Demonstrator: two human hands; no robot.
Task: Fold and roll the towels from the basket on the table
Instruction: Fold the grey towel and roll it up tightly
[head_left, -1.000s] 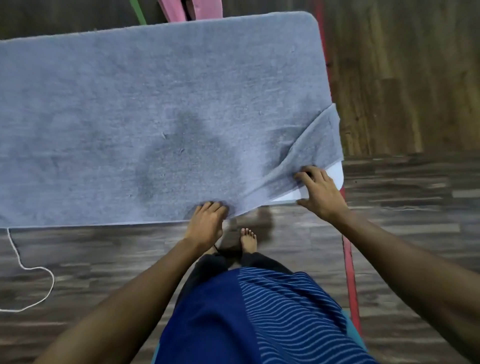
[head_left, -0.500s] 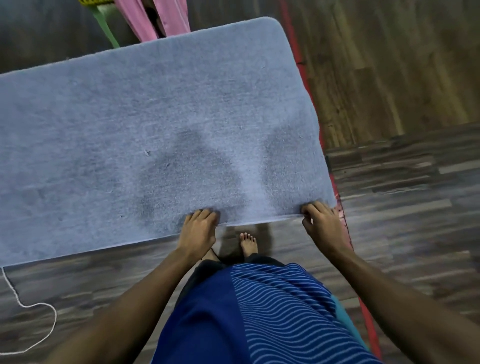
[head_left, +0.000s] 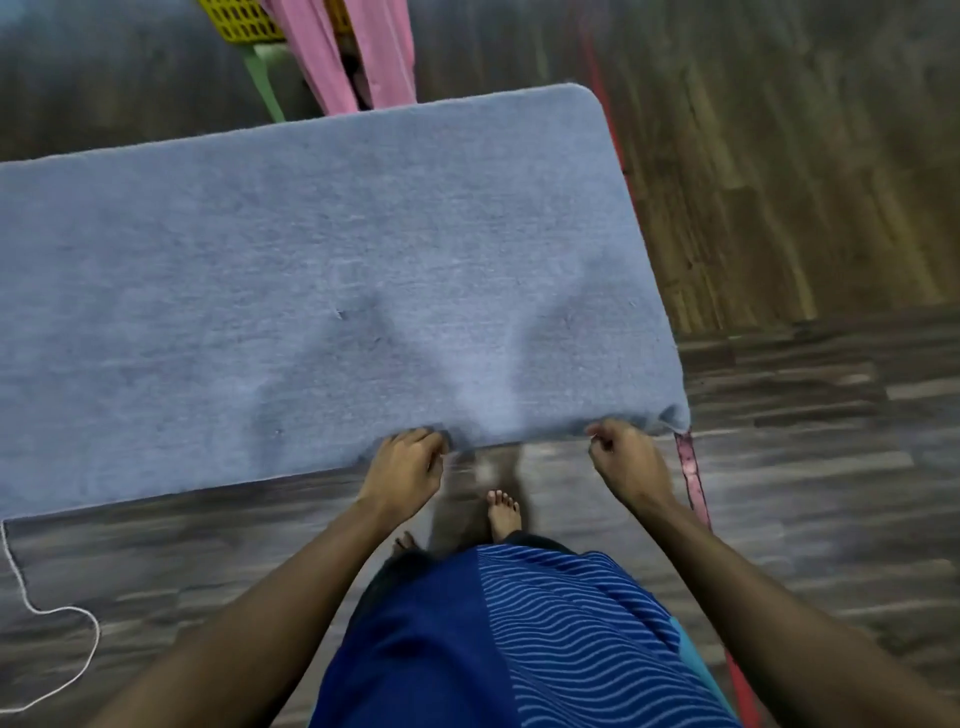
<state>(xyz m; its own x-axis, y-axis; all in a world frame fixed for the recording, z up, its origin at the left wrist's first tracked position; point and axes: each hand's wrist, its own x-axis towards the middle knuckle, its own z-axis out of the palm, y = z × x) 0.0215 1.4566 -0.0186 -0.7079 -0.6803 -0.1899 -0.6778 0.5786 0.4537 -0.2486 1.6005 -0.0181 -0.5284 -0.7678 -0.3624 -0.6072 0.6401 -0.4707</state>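
A: Flipped corner's flat now?
B: Yes. Now the left hand (head_left: 408, 465) and right hand (head_left: 626, 460) curl round the near hem of the towel (head_left: 337, 270) covering the worktop, likely to lift it for folding.

Arms fwd, L grip (head_left: 410, 462) & R grip (head_left: 626, 460) curled on towel (head_left: 311, 286) edge.
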